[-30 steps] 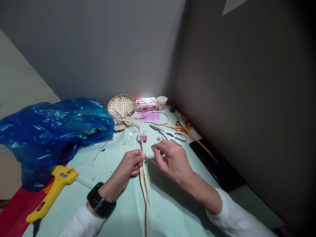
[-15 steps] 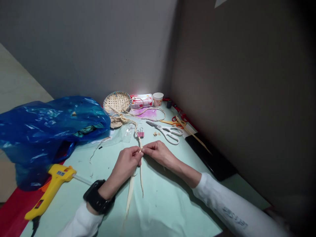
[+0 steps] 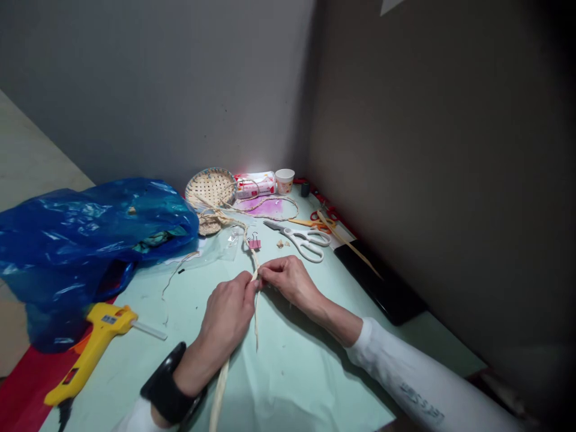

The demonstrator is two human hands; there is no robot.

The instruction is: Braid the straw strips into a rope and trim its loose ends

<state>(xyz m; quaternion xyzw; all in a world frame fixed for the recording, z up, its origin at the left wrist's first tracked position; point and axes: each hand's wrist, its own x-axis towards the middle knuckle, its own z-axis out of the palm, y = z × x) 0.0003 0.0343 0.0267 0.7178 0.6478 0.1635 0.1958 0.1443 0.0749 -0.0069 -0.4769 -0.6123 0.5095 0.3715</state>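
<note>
Pale plant-fibre strands form a braid (image 3: 252, 255) that runs from the back of the table toward me. My left hand (image 3: 228, 309), wearing a black watch at the wrist, pinches the strands at the braid's near end. Close against it, my right hand (image 3: 288, 276) also pinches the strands, thumb and forefinger together. One broad loose strand (image 3: 219, 396) comes out below my left hand, and a thinner strand (image 3: 257, 324) hangs between the hands. Just beyond them a pink binder clip (image 3: 254, 243) sits at the braid. My fingertips partly hide where the strands cross.
At left lie a blue plastic bag (image 3: 99, 228) and a yellow glue gun (image 3: 90, 354). A woven basket (image 3: 210, 186) and a paper cup (image 3: 285, 181) stand at the back. White-handled scissors (image 3: 308, 243) and a black flat object (image 3: 382, 288) lie right.
My left hand has rolled over, its back now more upward, and the broad strand has swung to the left below it. My right hand stays nearly in place, still pinching. The view has shifted slightly.
</note>
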